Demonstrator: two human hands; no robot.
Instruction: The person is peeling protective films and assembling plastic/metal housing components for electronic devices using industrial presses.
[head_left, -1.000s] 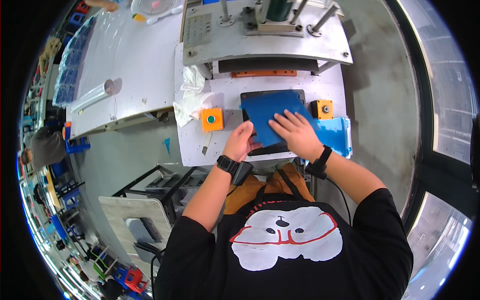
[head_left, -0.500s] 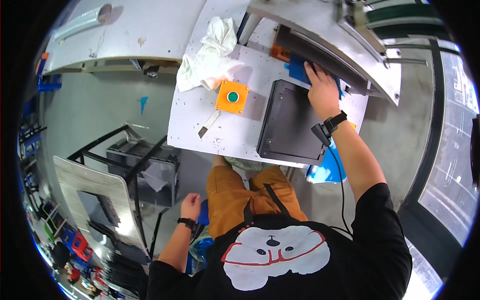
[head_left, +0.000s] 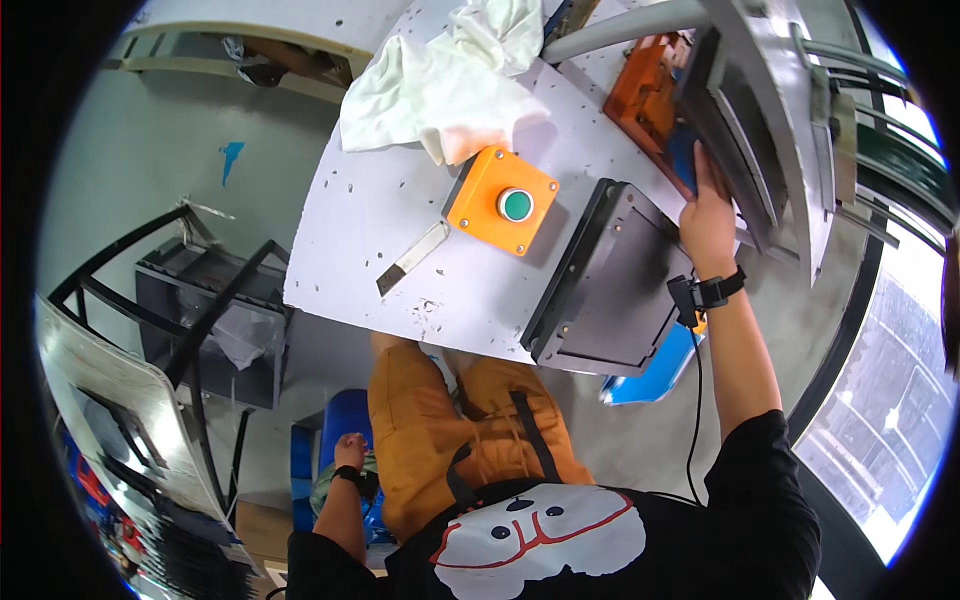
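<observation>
A: Now, where are the hands?

B: Right hand [head_left: 706, 222] reaches under the press head [head_left: 752, 130], fingers on a blue piece [head_left: 683, 160] beside the orange fixture [head_left: 645, 90]; whether they grip it I cannot tell. Left hand [head_left: 350, 450] hangs low by the blue stool [head_left: 345, 430].

A: Hidden?

B: The left hand's grip is unreadable, and the press covers most of the blue piece. The dark tray [head_left: 610, 290] lies empty in front.
</observation>
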